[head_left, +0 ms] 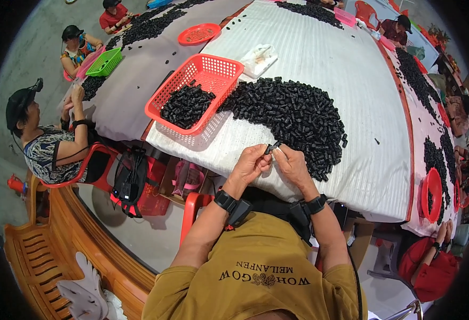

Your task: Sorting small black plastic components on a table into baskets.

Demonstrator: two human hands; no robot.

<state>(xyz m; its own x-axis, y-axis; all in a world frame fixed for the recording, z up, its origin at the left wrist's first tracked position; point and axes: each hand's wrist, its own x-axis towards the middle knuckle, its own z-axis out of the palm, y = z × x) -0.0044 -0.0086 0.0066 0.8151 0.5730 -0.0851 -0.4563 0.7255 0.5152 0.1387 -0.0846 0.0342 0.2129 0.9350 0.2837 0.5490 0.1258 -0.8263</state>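
Note:
My left hand [253, 161] and my right hand [291, 164] meet over the near edge of the white-covered table. Between their fingertips they pinch a small black plastic part [270, 148]; its exact kind is too small to make out. Just beyond my hands spreads a large heap of like black parts [298, 117]. To the left of the heap stands a red perforated basket [229, 68], with more black parts [187, 104] lying in it. Both wrists wear dark bands.
A white crumpled bag [259, 60] and a red round tray [198, 34] lie farther back. One loose part [377, 141] sits right of the heap. At the left a person [58, 144] works beside a green basket [104, 62]. A wooden bench [45, 261] stands at lower left.

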